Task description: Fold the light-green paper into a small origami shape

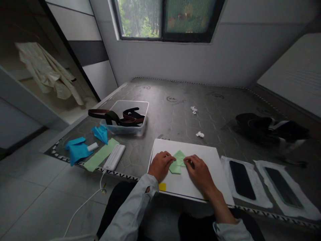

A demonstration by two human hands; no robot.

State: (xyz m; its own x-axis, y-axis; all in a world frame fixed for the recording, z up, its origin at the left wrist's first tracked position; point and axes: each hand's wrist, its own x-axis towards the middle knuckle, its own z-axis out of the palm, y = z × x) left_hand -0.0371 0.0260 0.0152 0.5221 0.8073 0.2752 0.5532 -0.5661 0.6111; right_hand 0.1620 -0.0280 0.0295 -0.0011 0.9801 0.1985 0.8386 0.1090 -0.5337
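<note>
A folded piece of light green paper (178, 161) lies on a white board (215, 160) at the near edge of a grey mattress. My left hand (161, 164) presses on the paper's left side with curled fingers. My right hand (199, 173) presses on its right side, fingertips on the fold. Both hands hold the paper down against the board. A small yellow square (162, 186) sits at the board's near left corner.
To the left lie blue folded papers (77, 149), a green paper strip (100, 155), a white charger block (114, 156) with its cable, and a clear bin (126, 129) holding dark straps. Two black slabs on white wrapping (242, 180) lie at right, dark clothing (271, 129) behind them, paper crumbs (200, 134) mid-mattress.
</note>
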